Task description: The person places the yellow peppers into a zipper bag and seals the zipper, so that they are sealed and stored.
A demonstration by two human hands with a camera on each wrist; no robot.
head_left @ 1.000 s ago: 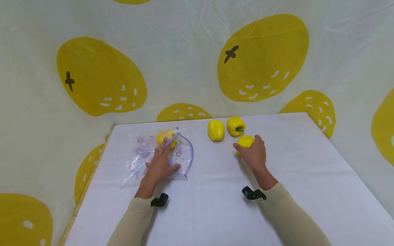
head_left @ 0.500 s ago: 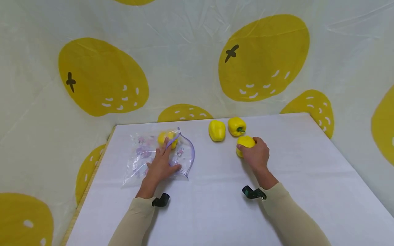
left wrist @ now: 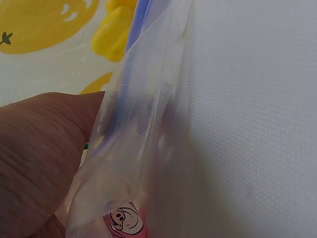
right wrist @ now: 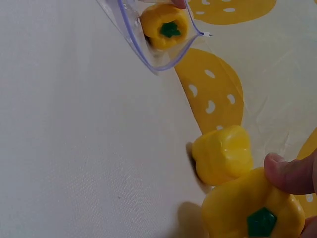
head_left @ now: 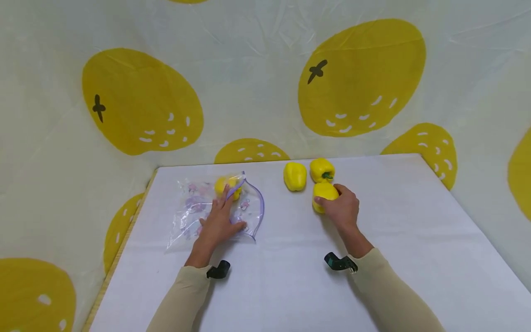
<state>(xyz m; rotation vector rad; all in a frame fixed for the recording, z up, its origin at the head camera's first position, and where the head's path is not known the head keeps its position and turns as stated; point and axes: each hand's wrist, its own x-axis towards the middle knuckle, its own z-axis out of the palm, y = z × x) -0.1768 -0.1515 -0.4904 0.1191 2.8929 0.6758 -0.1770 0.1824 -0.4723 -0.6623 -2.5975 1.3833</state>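
Note:
In the head view, my left hand (head_left: 219,223) rests with spread fingers on a clear zip bag (head_left: 188,210) that has a purple zip edge and printed figures. Its mouth gapes to the right. A yellow bell pepper (head_left: 223,185) lies inside, near the left fingertips; the right wrist view shows its green stem end within the purple rim. My right hand (head_left: 345,210) grips another yellow bell pepper (right wrist: 237,208), thumb on one side and fingers on the other. From the right wrist, the thumb (right wrist: 287,173) shows against it, above its green stem end.
Two more yellow bell peppers, a left one (head_left: 295,176) and a right one (head_left: 321,169), stand toward the far edge of the white-covered table (head_left: 269,286). Behind the table hangs a pale curtain (head_left: 249,92) printed with big yellow fruit.
My right hand has closed in on its pepper and shifted it slightly left, close in front of the far right pepper. The left hand stays on the bag.

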